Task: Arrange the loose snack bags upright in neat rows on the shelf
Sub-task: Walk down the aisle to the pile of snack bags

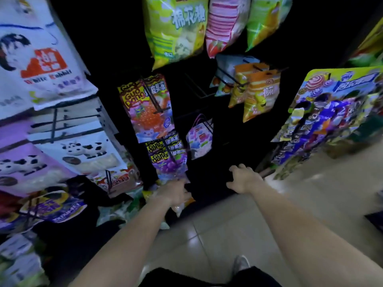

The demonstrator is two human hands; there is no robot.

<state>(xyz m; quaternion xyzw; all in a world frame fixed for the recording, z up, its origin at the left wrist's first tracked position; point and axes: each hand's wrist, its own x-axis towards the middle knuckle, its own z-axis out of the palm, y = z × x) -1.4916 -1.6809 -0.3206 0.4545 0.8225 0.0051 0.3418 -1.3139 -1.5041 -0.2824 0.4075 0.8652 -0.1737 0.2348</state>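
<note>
While most packets hung tidily from the black wire pegs, we judged the job far from finished: a heap of loose, pale green and yellow crinkled snack bags (122, 208) lay slumped at the foot of the dark display rack (209, 183), none standing upright. Above them the purple grape jelly packets (169, 160) and the red strawberry jelly packets (148, 108) already hung in order.

Both our bare arms stretched forward and down. Our left hand (176, 192) reached into the top of the heap, touching a small yellowish plastic bag (180, 206); its fingers were hidden behind the hand, so we could not tell whether that grip was closed on the bag. Our right hand (243, 179) hovered just beside it over the dark base, fingers spread wide and curled, holding nothing.
</note>
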